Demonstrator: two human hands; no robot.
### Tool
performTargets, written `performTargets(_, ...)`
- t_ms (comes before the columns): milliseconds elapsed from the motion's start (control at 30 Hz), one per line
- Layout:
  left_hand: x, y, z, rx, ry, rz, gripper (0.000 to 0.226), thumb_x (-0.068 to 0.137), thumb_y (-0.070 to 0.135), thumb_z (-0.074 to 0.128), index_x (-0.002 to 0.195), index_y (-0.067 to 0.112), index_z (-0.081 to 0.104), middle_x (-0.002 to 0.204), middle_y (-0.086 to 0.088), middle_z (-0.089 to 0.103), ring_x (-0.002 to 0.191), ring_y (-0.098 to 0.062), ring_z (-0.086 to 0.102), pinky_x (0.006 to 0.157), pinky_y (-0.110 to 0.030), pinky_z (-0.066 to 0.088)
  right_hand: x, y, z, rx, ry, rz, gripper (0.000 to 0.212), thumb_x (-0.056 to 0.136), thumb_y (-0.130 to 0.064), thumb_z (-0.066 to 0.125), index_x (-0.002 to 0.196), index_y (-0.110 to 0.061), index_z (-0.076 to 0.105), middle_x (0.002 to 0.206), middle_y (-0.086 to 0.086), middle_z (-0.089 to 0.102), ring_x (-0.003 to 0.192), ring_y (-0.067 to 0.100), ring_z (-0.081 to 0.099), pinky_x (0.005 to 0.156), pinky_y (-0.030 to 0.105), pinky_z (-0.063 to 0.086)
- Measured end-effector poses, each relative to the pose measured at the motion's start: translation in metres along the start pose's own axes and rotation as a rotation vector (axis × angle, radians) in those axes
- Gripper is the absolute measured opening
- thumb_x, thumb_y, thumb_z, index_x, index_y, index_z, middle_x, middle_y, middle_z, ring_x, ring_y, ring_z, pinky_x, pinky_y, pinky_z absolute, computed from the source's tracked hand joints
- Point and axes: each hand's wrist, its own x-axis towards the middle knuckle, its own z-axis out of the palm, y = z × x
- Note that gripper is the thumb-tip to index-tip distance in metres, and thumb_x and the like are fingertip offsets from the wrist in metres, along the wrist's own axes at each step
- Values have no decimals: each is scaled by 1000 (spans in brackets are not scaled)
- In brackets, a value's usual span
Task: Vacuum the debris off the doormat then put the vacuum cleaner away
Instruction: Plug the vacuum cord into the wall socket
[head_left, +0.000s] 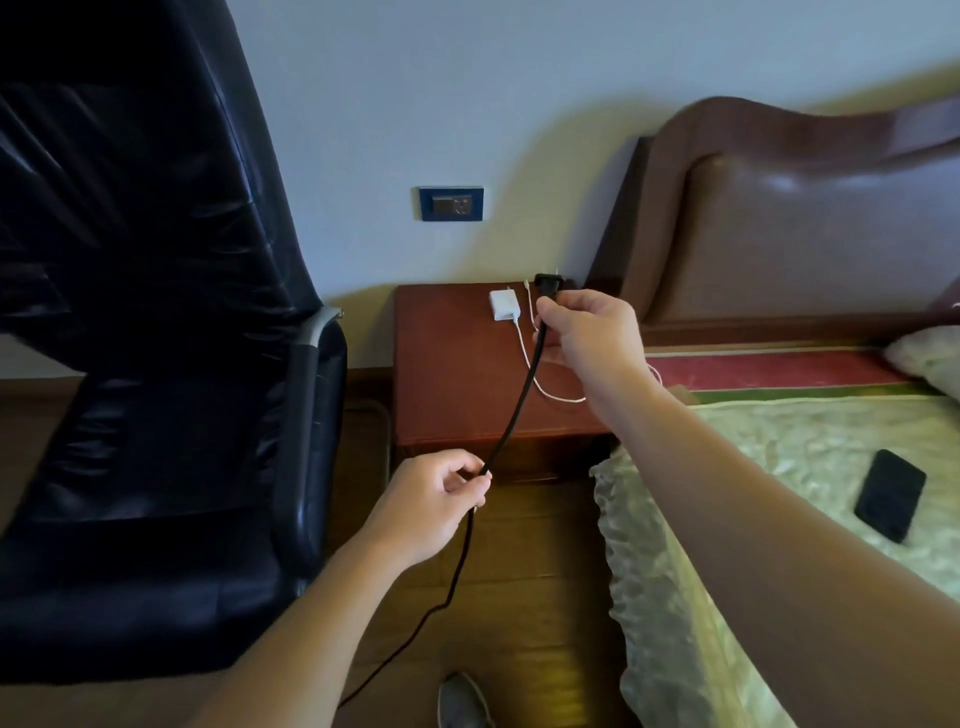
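Note:
A black power cord (514, 410) runs from the floor up to a black plug (548, 286). My right hand (587, 332) pinches the cord just below the plug, holding it above the wooden bedside table (447, 374). My left hand (436, 499) grips the cord lower down, in front of the table. A dark blue wall socket (451, 203) sits on the wall above the table, apart from the plug. No vacuum cleaner or doormat is in view.
A black leather office chair (156, 364) fills the left. A bed (779, 493) with a brown headboard stands at the right, a black phone (889, 496) lying on it. A white charger (503, 305) with its cable lies on the table. A shoe (462, 701) shows below.

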Motion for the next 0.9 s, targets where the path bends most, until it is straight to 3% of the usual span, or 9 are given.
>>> performTargets(133, 32, 3, -16, -37, 2, -16, 7, 100, 36, 62, 103, 38, 68, 84, 13, 76, 83, -6, 72, 78, -37, 62, 41, -6, 20, 15, -39, 7, 7, 97, -20, 67, 97, -18, 73, 97, 9, 76, 93, 24, 74, 82, 41, 63)
performTargets(233, 62, 0, -28, -59, 8, -44, 8, 100, 37, 62, 100, 36, 70, 83, 11, 76, 81, -12, 73, 74, -42, 62, 77, -8, 37, 49, -60, 20, 6, 97, -17, 66, 96, -16, 72, 85, 3, 73, 80, 18, 71, 80, 36, 63)
performTargets(400, 114, -8, -42, -75, 33, -98, 20, 99, 37, 63, 112, 23, 72, 85, 10, 77, 85, -4, 72, 79, -32, 60, 139, -9, 66, 95, -109, 74, 12, 95, -7, 64, 87, -15, 68, 69, -1, 65, 68, 17, 63, 76, 38, 59)
performTargets(533, 163, -9, -49, -100, 45, -149, 20, 99, 36, 63, 111, 22, 72, 85, 9, 77, 85, -5, 73, 77, -29, 59, 195, -9, 80, 98, -197, 91, 5, 95, -8, 65, 97, -11, 69, 73, 1, 64, 63, 14, 62, 72, 36, 58)
performTargets(700, 217, -10, -52, -111, 57, -211, 16, 99, 34, 64, 106, 23, 73, 86, 6, 78, 84, -5, 73, 77, -28, 58, 258, -4, 92, 81, -260, 122, 10, 97, -7, 63, 92, -14, 66, 74, 3, 62, 60, 13, 60, 61, 29, 54)
performTargets(900, 265, -29, -50, -84, 39, -268, 16, 99, 34, 64, 105, 22, 72, 84, 6, 77, 82, -4, 72, 72, -22, 54, 312, 21, 114, 26, -291, 150, 9, 96, -9, 65, 93, -18, 67, 77, 1, 64, 66, 15, 63, 69, 32, 55)
